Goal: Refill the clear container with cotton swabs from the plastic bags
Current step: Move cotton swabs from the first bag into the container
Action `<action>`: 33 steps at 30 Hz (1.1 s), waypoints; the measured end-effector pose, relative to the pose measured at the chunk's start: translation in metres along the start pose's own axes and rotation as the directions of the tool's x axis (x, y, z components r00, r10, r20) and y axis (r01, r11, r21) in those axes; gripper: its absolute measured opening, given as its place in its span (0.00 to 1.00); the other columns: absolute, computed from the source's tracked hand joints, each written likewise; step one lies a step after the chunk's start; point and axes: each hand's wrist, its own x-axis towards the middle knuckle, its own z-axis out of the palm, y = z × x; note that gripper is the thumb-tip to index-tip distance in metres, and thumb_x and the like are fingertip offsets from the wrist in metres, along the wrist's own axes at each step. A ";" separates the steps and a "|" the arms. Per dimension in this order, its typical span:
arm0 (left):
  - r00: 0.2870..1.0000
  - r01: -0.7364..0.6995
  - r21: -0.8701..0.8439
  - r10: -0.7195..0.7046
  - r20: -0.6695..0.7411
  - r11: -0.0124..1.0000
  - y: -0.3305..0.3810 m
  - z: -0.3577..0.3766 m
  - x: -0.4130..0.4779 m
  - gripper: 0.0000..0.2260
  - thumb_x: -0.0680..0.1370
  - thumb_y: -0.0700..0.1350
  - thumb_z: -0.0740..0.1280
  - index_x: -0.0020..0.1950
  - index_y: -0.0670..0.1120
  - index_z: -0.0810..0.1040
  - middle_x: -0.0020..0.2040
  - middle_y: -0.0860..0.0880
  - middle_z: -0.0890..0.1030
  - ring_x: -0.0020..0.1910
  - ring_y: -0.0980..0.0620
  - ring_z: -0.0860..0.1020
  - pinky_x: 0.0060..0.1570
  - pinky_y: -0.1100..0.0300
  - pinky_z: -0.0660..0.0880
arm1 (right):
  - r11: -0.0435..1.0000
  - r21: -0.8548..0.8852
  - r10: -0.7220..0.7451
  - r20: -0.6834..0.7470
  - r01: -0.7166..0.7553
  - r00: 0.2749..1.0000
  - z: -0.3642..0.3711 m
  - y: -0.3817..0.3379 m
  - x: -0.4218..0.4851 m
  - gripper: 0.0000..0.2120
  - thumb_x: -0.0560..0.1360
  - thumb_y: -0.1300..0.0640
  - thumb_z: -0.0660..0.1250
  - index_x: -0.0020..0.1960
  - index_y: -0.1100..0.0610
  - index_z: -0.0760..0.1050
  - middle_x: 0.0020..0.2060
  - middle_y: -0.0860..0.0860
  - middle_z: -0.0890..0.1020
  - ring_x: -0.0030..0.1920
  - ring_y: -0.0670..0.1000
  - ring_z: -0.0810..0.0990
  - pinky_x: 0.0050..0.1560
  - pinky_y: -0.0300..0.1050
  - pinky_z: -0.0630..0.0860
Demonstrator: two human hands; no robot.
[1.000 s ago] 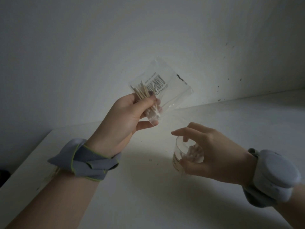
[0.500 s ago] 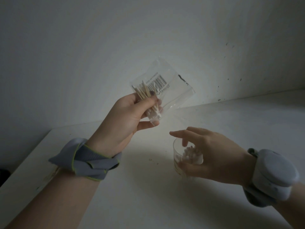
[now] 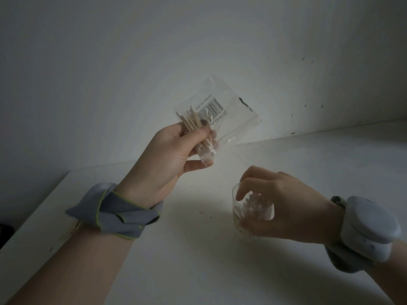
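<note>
A clear plastic bag (image 3: 229, 115) is held up in the air by the left hand (image 3: 163, 159). It is pinched between the thumb and the curled fingers. A bunch of cotton swabs (image 3: 199, 134) is squeezed inside it, with the wooden sticks pointing up and the white tips pointing down to the bag's low corner. The rest of the bag looks flat and empty.

The clear container (image 3: 239, 208) seems to be stood on the white table (image 3: 193, 256), lower down and to the right of the bag. It is held by the right hand (image 3: 288, 208), with the thumb pressed on its near side and the fingers curled over its rim. White swab tips are seen inside it, so some filling looks done. How full it is cannot be told, as part is hidden by the hand.

The job looks partly done. The swabs in the bag are not yet tipped in. Only one bag is seen.
</note>
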 end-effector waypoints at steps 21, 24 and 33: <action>0.998 -0.055 -0.044 0.054 -0.033 0.998 0.010 -0.009 0.001 0.14 0.78 0.41 0.63 0.32 0.48 0.77 0.29 0.55 0.80 0.33 0.61 0.80 0.29 0.66 0.75 | 0.933 0.305 0.008 -0.548 0.192 0.836 0.007 0.006 0.003 0.31 0.65 0.46 0.70 0.64 0.47 0.62 0.55 0.45 0.75 0.53 0.46 0.78 0.49 0.44 0.79; 0.997 -0.064 -0.039 0.062 -0.043 0.997 0.011 -0.008 0.001 0.12 0.78 0.41 0.63 0.35 0.46 0.76 0.28 0.55 0.79 0.32 0.61 0.80 0.29 0.66 0.75 | 0.958 0.187 -0.059 -0.615 0.218 0.786 0.002 0.008 0.002 0.25 0.68 0.52 0.68 0.63 0.50 0.66 0.54 0.51 0.73 0.53 0.47 0.76 0.47 0.42 0.79; 0.999 -0.043 -0.015 0.043 -0.007 0.999 0.007 -0.003 -0.002 0.11 0.78 0.41 0.62 0.36 0.46 0.77 0.30 0.53 0.80 0.32 0.60 0.79 0.29 0.66 0.76 | 0.976 0.113 -0.112 -0.469 0.186 0.876 -0.001 0.005 0.001 0.22 0.68 0.47 0.68 0.60 0.49 0.68 0.54 0.45 0.72 0.51 0.43 0.75 0.42 0.41 0.78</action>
